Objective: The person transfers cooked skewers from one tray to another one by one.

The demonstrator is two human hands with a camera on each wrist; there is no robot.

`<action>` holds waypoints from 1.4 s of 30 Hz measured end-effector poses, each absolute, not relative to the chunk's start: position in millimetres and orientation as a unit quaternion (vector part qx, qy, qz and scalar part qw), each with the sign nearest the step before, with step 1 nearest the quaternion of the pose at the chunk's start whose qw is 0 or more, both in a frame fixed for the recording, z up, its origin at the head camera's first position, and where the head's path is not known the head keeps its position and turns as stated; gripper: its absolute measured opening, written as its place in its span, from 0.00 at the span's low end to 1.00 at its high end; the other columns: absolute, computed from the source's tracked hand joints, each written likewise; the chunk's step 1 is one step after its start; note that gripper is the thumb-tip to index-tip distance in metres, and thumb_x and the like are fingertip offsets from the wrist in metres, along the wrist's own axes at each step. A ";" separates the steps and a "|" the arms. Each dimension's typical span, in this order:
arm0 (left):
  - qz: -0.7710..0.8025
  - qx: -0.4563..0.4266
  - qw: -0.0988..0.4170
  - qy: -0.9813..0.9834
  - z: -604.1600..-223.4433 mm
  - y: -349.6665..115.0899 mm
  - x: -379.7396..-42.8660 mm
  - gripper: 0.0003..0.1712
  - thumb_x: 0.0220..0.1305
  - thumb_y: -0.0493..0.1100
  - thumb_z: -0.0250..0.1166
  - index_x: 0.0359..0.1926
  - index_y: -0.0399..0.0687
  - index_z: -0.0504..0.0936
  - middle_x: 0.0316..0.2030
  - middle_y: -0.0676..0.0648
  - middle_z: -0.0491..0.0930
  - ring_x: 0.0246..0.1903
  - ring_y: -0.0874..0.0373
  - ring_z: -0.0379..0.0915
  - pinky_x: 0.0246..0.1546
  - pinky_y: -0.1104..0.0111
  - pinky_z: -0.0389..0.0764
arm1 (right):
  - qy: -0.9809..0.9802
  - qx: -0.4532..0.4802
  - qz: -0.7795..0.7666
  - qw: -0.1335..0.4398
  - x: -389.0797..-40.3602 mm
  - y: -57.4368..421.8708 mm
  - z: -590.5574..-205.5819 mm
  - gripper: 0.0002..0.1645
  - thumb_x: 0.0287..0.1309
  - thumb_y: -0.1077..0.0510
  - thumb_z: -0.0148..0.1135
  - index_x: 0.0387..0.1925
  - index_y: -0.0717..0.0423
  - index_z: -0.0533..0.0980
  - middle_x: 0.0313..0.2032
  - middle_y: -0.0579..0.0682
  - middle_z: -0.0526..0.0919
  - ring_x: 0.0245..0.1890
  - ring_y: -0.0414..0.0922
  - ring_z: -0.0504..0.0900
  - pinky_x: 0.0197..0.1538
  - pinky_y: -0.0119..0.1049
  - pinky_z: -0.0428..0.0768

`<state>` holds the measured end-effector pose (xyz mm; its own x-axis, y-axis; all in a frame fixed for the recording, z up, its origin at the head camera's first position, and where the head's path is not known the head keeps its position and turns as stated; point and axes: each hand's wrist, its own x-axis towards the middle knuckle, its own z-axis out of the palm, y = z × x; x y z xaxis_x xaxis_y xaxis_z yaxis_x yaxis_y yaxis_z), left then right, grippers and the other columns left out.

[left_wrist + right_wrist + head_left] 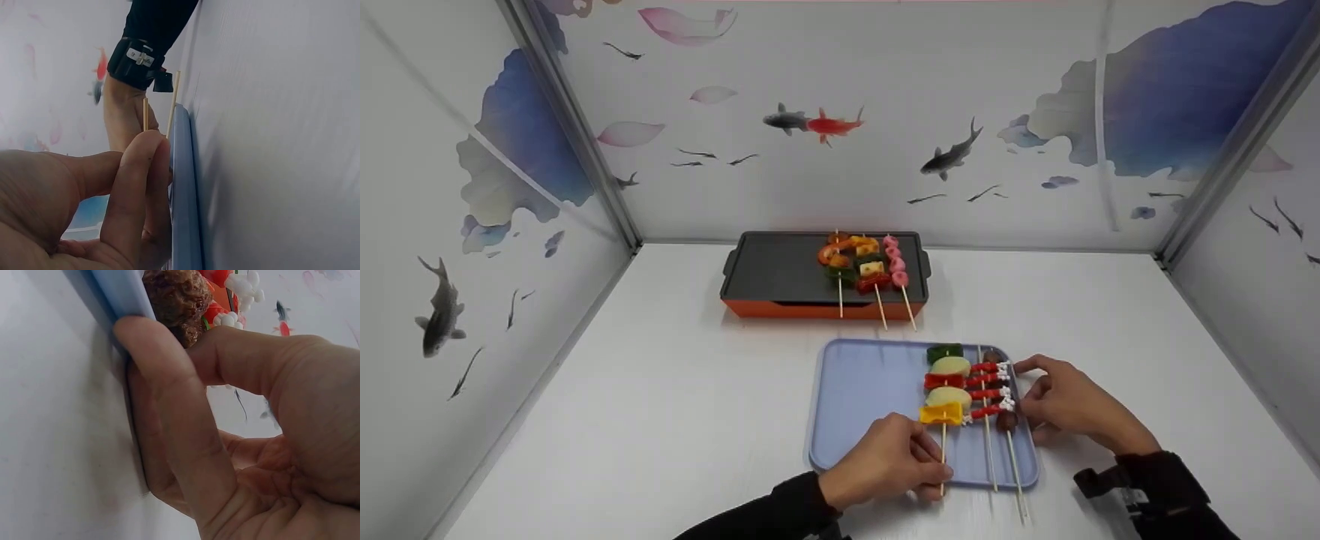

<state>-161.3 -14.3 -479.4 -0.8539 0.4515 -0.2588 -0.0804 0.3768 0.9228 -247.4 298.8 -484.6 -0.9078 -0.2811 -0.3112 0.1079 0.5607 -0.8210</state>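
A blue tray (pixel 870 390) lies on the white table and carries three skewers on its right side. My left hand (pixel 891 461) pinches the bare stick of the vegetable skewer (pixel 947 382), which has green, pale, red and yellow pieces; in the left wrist view the stick's tip (pixel 145 112) sticks out past the fingers. Beside it lies a skewer of red-and-white pieces (pixel 986 390), then a meatball skewer (pixel 1006 421) along the right rim. My right hand (pixel 1065 401) holds the tray's right rim, its thumb close to a brown meatball (pixel 174 301) in the right wrist view.
Behind the tray stands an orange grill (pixel 765 308) with a black plate, bearing three more skewers (pixel 872 266) on its right half with sticks jutting over the front edge. White walls with painted fish and petals enclose the table at the back and sides.
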 end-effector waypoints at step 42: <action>0.511 0.155 0.251 0.807 -472.6 -11.0 -160.7 0.06 0.61 0.49 0.75 0.30 0.56 0.90 0.20 0.49 0.85 0.21 0.56 0.84 0.26 0.69 0.82 | 0.860 -0.037 -0.465 0.207 -247.1 296.1 -485.3 0.39 0.57 0.65 0.66 0.70 0.59 0.63 0.36 0.60 0.80 0.31 0.51 0.84 0.32 0.47 0.86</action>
